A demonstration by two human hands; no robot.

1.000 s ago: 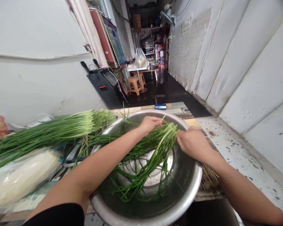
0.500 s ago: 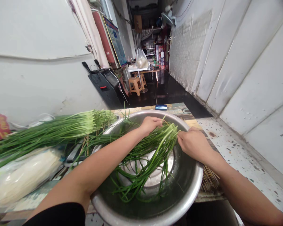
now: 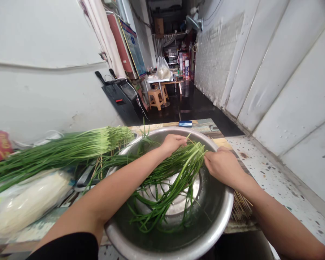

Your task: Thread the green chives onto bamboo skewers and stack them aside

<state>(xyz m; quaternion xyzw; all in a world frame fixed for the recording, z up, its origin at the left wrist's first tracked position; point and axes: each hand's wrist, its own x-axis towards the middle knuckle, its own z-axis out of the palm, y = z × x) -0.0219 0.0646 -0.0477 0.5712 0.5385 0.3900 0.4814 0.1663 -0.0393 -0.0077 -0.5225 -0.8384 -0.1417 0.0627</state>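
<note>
My left hand reaches over the far side of a metal basin, fingertips pinched on the pale end of a garlic chive stalk. Loose garlic chives hang into the basin, their cut ends gathered between my two hands. A thin brown stick, like a bamboo skewer, shows beside those ends. At the right rim my right hand is closed against the cut ends; its fingertips are turned away, so what they grip is hidden.
On the table left of the basin lies a large bunch of chives. In front of it is a plastic-wrapped pale pack. Bamboo skewers lie under my right forearm. A blue object sits beyond the basin.
Hands, chives and basin keep nearly the same places; the whole view has shifted very slightly.
</note>
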